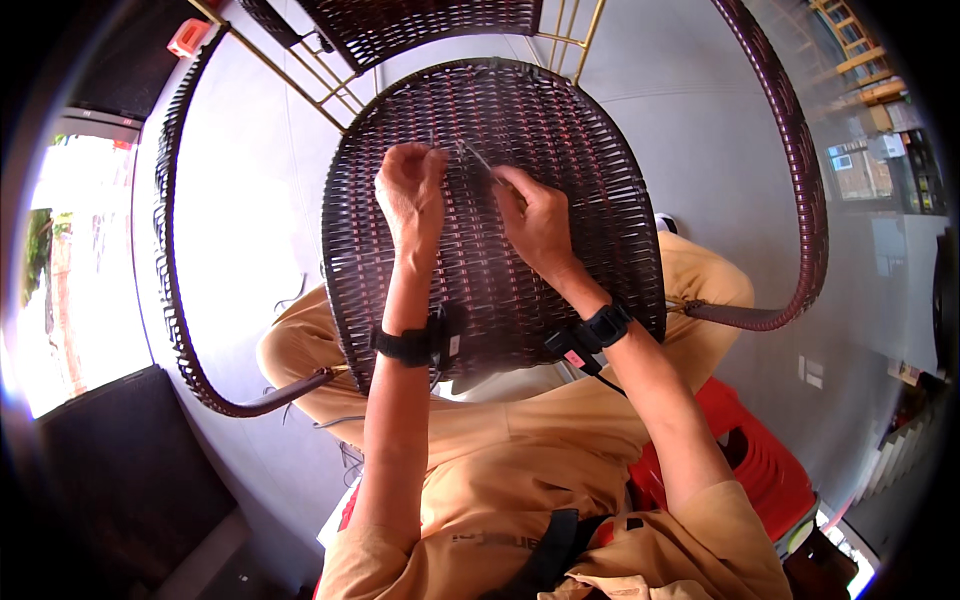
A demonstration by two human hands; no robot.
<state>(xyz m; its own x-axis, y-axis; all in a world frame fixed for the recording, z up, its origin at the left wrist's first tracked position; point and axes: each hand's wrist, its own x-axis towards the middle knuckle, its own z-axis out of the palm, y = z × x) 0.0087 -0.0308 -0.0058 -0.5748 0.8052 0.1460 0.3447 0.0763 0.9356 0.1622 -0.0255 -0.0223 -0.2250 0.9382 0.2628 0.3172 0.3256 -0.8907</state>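
The chair is dark brown with a reddish cast, its broad, rounded seat woven in close rows—face up, the straighter edge nearest the viewer. Beyond the far edge stands the backrest, of similar weave, with bare gold-coloured rods at its sides. Wrapped arms loop out wide past the left and right edges. A thin, pale strand slants over the seat nearer the far edge than the near one—pinched at its lower right end (whether it touches the weave cannot be told).
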